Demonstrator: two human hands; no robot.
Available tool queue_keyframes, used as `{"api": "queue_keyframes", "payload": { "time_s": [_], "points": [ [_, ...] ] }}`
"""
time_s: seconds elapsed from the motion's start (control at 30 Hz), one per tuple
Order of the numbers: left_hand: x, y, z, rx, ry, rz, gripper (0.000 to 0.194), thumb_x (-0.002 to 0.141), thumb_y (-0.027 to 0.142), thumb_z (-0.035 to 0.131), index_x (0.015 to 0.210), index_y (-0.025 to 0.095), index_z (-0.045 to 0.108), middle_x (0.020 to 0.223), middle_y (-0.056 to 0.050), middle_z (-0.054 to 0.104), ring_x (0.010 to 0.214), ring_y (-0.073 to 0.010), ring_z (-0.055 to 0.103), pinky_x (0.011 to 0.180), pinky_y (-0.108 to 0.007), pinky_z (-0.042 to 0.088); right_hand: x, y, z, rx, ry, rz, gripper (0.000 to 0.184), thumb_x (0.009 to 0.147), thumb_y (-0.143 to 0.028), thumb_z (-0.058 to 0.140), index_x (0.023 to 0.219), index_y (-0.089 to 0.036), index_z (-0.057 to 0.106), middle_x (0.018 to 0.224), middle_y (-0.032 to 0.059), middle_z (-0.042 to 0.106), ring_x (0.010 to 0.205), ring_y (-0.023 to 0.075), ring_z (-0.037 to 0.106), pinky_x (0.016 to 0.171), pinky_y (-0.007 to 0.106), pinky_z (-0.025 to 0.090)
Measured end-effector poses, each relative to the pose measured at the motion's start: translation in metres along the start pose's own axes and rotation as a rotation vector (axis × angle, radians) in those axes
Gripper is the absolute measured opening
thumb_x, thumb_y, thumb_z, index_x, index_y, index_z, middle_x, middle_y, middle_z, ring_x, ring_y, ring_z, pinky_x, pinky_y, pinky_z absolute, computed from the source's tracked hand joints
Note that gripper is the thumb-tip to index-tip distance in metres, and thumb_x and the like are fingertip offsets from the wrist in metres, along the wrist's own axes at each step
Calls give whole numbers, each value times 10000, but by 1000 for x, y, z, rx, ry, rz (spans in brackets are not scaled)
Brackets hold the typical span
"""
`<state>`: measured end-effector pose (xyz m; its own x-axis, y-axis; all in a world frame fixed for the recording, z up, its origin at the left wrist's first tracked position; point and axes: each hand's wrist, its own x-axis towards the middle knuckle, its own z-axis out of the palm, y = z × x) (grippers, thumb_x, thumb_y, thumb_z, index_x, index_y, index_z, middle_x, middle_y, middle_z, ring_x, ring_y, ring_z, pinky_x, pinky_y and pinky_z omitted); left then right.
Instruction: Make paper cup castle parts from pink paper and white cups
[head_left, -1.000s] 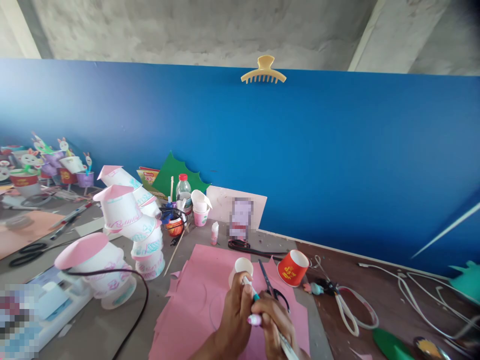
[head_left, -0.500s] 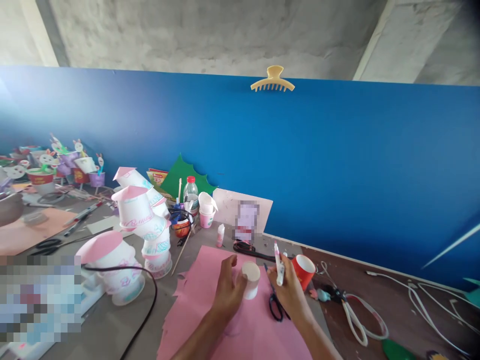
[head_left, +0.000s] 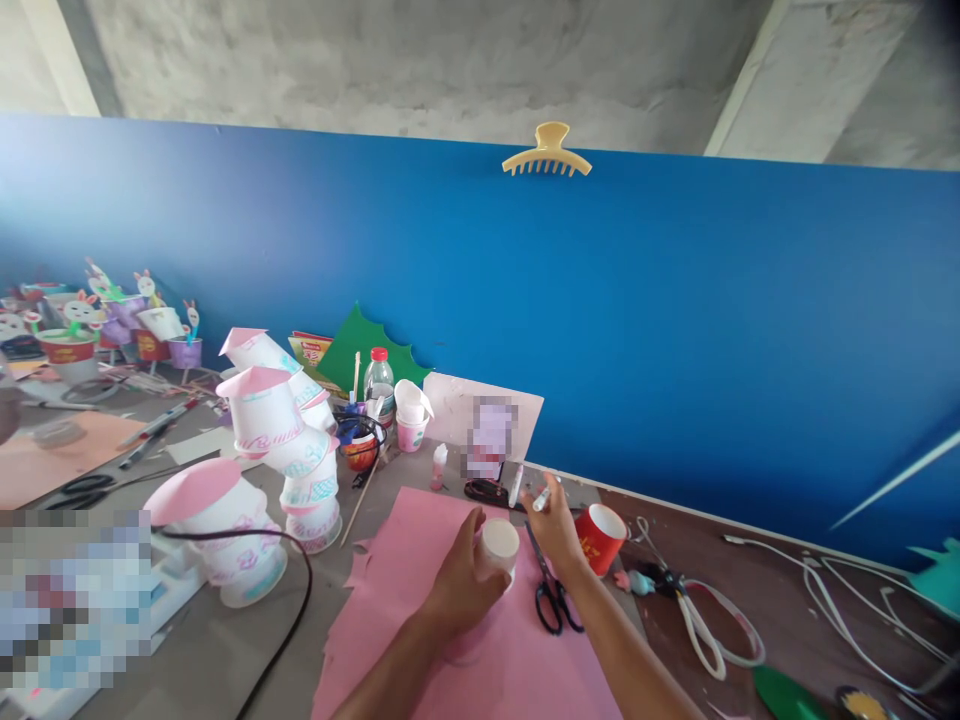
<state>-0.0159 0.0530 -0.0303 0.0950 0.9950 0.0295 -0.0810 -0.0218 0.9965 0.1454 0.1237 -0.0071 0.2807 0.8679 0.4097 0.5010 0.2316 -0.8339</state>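
My left hand (head_left: 469, 575) is wrapped round an upside-down white paper cup (head_left: 499, 545) over the pink sheet (head_left: 405, 600). To its right, my right hand (head_left: 556, 525) has a white marker (head_left: 544, 496) between thumb and fingers. Just left of those fingertips is a second pale marker (head_left: 516, 485); I cannot tell whether it touches them. Black-handled scissors (head_left: 551, 590) lie on the pink sheet, partly below my right wrist. Close beside that wrist a red paper cup (head_left: 600, 540) is tipped over.
Stacked decorated paper cups with pink tops (head_left: 259, 410) stand to the left, near a black cable (head_left: 309, 580). Behind are a small glue bottle (head_left: 439, 468), a red-capped bottle (head_left: 379, 380) and a propped card (head_left: 525, 410). White cables (head_left: 705, 635) lie at the right.
My right hand has moved up and left with a marker, away from the scissors. The second marker now appears left of the fingers. My left hand has shifted its grip lower round the cup.
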Motion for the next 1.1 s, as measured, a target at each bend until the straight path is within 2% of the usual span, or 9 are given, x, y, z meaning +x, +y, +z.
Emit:
{"api": "queue_keyframes", "payload": {
  "time_s": [0.13,0.2,0.33,0.5,0.6,0.73,0.87,0.97,1.1],
  "points": [
    [2,8,2,138,-42,14,707,645,100,638,1323,170,451,1369,-130,497,1283,-285,416,1085,-383,278,-25,-15,-17,107,-31,118,555,819,-513,515,1260,-177,502,1091,124,690,1025,269,647,830,371,518],
    [3,12,1,116,-45,43,614,667,130,642,1263,174,503,1279,-119,566,1209,-279,477,1044,-383,328,-39,-20,-28,264,-72,174,548,829,-518,532,1280,-210,483,1097,97,694,1045,251,642,890,378,497],
    [6,16,0,-124,7,85,548,716,319,702,1219,174,541,1186,-116,608,1126,-286,520,944,-365,402,-62,-28,-40,573,-80,227,527,833,-506,569,1266,-213,507,979,85,715,951,246,662,891,419,481],
    [2,22,4,-490,-33,22,539,770,511,654,1185,177,569,1026,-93,662,992,-258,583,831,-336,444,-78,-42,-38,844,-59,95,420,875,-555,466,1048,-217,645,756,36,679,719,196,635,741,375,502],
    [-3,28,9,-661,-130,-58,506,762,540,655,1100,168,600,1014,-109,667,996,-272,599,850,-370,451,-86,-46,-34,812,-56,49,362,898,-505,461,970,-218,669,650,2,620,664,173,597,732,351,487],
    [-6,30,12,-720,-181,-94,486,747,551,664,1014,148,617,963,-123,677,989,-290,611,862,-398,455,-96,-39,-30,667,-56,20,332,891,-466,493,1005,-199,655,672,15,623,616,171,572,635,309,462],
    [-2,26,12,-738,-131,-123,483,734,524,689,1060,183,585,976,-98,681,980,-283,618,852,-394,457,-103,-32,-32,595,-57,-35,365,905,-481,449,1011,-195,649,735,42,642,670,188,596,622,301,461],
    [0,24,11,-748,-87,-148,463,736,496,699,1076,213,565,995,-73,677,980,-268,617,853,-386,452,-103,-30,-35,554,-83,-26,364,911,-483,435,997,-198,646,753,43,641,696,191,604,617,294,465],
    [0,21,9,-745,-49,-173,477,760,530,656,1074,178,581,962,-85,669,975,-259,605,852,-368,442,-100,-31,-33,471,11,16,346,882,-499,488,996,-207,635,780,35,651,753,194,614,661,299,479]
  ]
}}
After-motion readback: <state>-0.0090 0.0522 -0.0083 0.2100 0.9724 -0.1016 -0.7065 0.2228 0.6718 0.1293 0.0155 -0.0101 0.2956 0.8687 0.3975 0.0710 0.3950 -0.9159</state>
